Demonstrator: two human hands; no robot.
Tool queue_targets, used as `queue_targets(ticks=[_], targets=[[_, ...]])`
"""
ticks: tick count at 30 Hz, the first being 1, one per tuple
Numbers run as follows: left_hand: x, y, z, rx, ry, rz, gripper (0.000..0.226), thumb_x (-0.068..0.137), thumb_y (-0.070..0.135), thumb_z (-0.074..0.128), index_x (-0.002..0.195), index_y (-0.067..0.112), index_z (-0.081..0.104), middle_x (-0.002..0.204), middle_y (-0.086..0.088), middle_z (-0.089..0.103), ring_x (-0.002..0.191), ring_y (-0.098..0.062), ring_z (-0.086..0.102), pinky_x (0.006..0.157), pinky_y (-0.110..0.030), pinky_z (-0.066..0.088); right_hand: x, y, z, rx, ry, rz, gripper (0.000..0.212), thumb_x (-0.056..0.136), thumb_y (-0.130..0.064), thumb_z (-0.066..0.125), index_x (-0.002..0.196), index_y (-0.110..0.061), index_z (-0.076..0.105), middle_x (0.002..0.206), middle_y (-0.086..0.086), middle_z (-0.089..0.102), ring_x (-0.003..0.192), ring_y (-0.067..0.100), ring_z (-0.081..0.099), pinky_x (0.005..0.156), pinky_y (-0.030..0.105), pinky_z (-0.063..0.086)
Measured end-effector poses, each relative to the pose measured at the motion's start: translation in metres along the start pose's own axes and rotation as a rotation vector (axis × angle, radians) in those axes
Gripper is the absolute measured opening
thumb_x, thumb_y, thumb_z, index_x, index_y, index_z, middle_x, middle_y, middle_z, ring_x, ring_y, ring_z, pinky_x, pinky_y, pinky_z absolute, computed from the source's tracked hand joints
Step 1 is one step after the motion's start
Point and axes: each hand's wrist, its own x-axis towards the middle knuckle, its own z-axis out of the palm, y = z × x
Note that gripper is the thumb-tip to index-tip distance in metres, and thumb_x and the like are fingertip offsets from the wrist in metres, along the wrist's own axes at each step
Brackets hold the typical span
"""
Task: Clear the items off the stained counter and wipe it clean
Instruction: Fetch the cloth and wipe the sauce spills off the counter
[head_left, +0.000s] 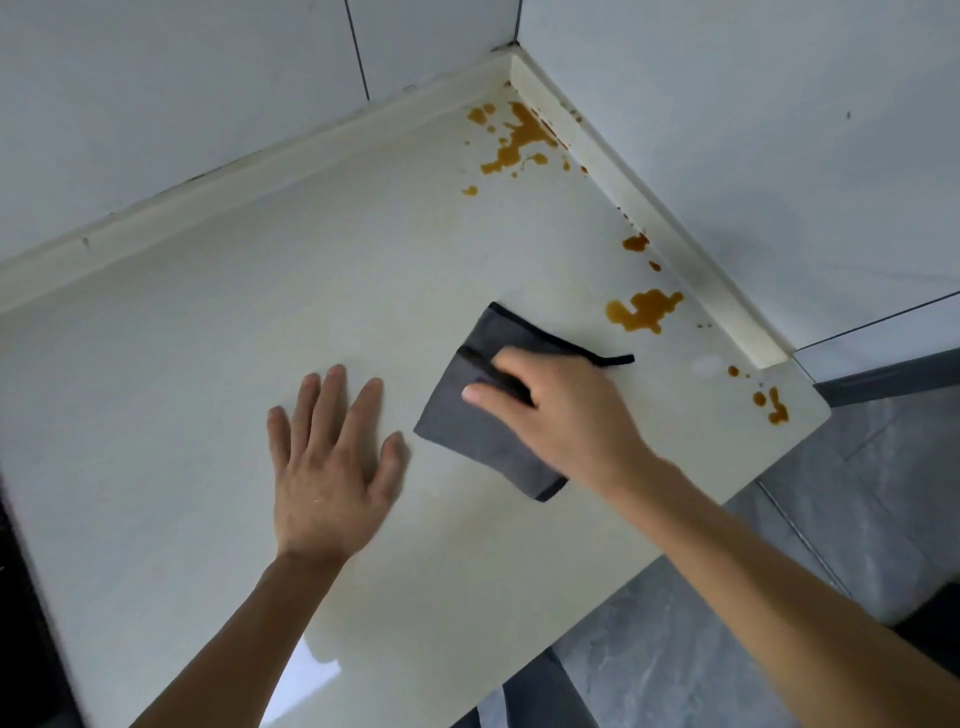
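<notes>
A cream counter (218, 374) fills the head view. My right hand (561, 410) presses a folded dark grey cloth (467, 431) flat on it, fingers curled over the cloth's top. My left hand (332, 467) lies flat on the bare counter to the left of the cloth, fingers spread, holding nothing. Brown liquid stains sit in the far corner (519, 137), along the right upstand (641, 309) and near the counter's right end (774, 405). The cloth lies just left of and below the middle stain, not touching it.
White tiled walls (208, 78) rise behind a cream upstand (675, 228) on two sides. The counter ends at the right over a grey tiled floor (727, 649). A dark edge (21, 597) borders the counter at the left.
</notes>
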Motion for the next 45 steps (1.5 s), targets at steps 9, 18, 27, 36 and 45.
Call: queue_targets(ticks=[9, 18, 27, 36, 45], targets=[[0.001, 0.0, 0.005, -0.017, 0.05, -0.01, 0.061, 0.1, 0.051, 0.046, 0.154, 0.023, 0.048, 0.167, -0.01, 0.033, 0.158, -0.035, 0.023, 0.123, -0.063, 0.018, 0.054, 0.046, 0.002, -0.335, -0.055, 0.108, 0.066, 0.091, -0.065, 0.061, 0.137, -0.019, 0.053, 0.132, 0.001, 0.062, 0.119, 0.026, 0.06, 0.094, 0.04, 0.052], [0.002, -0.003, 0.01, 0.016, 0.05, -0.001, 0.062, 0.102, 0.052, 0.044, 0.156, 0.022, 0.045, 0.169, -0.011, 0.03, 0.16, -0.033, 0.019, 0.125, -0.062, 0.016, 0.005, 0.057, 0.05, -0.268, -0.189, -0.359, 0.057, 0.108, -0.042, 0.04, 0.16, -0.021, 0.037, 0.172, 0.002, 0.019, 0.161, 0.021, 0.007, 0.129, 0.046, 0.014], [0.001, -0.011, 0.018, 0.028, 0.04, -0.002, 0.062, 0.103, 0.057, 0.039, 0.158, 0.03, 0.04, 0.172, -0.004, 0.024, 0.162, -0.028, 0.014, 0.128, -0.059, 0.012, 0.146, 0.015, 0.074, -0.38, -0.131, -0.238, 0.061, 0.106, -0.053, 0.029, 0.164, -0.033, 0.024, 0.173, -0.001, 0.016, 0.16, 0.023, 0.01, 0.129, 0.046, 0.01], [0.002, -0.014, 0.025, 0.037, 0.051, 0.02, 0.062, 0.103, 0.057, 0.04, 0.158, 0.03, 0.041, 0.173, -0.003, 0.023, 0.162, -0.028, 0.016, 0.127, -0.059, 0.013, 0.149, 0.047, 0.047, -0.181, -0.021, 0.162, 0.069, 0.108, -0.048, 0.032, 0.166, -0.015, 0.012, 0.174, 0.011, 0.007, 0.16, 0.032, 0.0, 0.13, 0.049, 0.002], [0.01, -0.005, 0.01, 0.062, -0.053, 0.014, 0.058, 0.102, 0.051, 0.04, 0.154, 0.026, 0.044, 0.168, -0.007, 0.027, 0.157, -0.036, 0.023, 0.12, -0.06, 0.018, 0.183, 0.004, 0.067, -0.378, -0.1, -0.256, 0.056, 0.106, -0.043, 0.038, 0.159, -0.024, 0.039, 0.169, 0.008, 0.028, 0.158, 0.029, 0.019, 0.125, 0.047, 0.023]])
